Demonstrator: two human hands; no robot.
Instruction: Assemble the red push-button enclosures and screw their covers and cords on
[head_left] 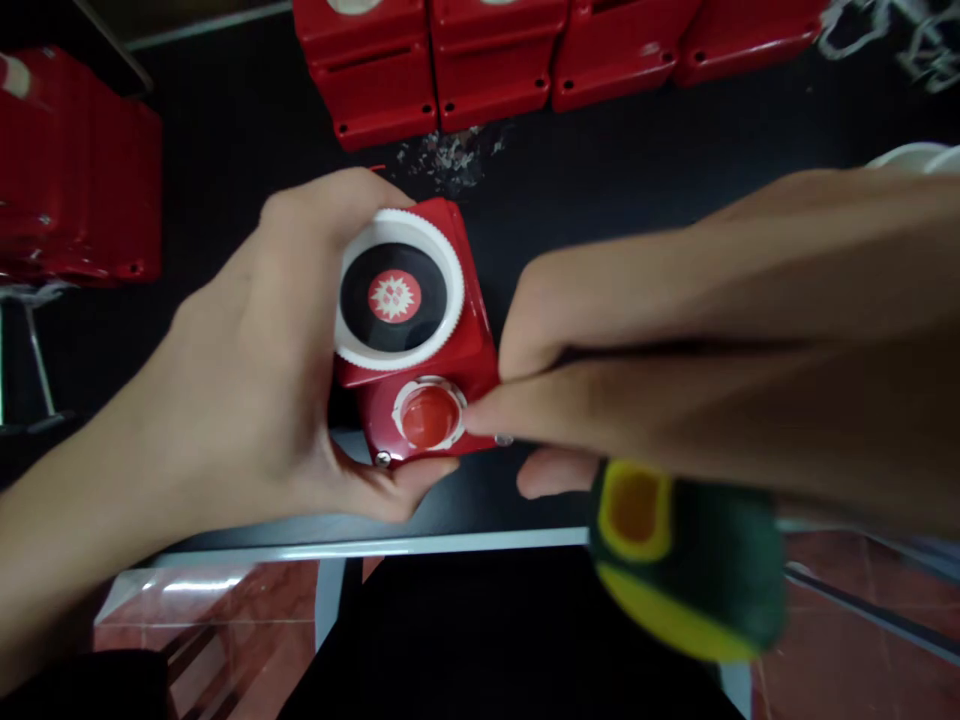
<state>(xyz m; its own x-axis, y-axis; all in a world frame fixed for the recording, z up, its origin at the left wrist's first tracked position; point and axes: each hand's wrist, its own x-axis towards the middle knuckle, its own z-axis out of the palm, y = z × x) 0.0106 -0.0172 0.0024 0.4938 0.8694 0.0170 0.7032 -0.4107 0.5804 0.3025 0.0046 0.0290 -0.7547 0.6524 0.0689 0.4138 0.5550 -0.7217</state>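
Note:
My left hand [262,360] is wrapped around a small red plastic box [474,335], its thumb along the near edge. A white ribbed ring [454,265] on the box surrounds a black disc with a red and white starburst label. Below the ring is a domed red button [429,416] in a white collar. My right hand [600,350] comes in from the right, a fingertip touching the collar. Its other fingers curl around a blurred green and yellow tool handle [690,570] hanging below; the rest of this tool is hidden.
Several red plastic housings [495,70] stand in a row at the back of the black table [600,170]. More red housings [82,170] are at the left. Pale shavings [454,155] lie behind the box. White cords [877,25] lie at top right.

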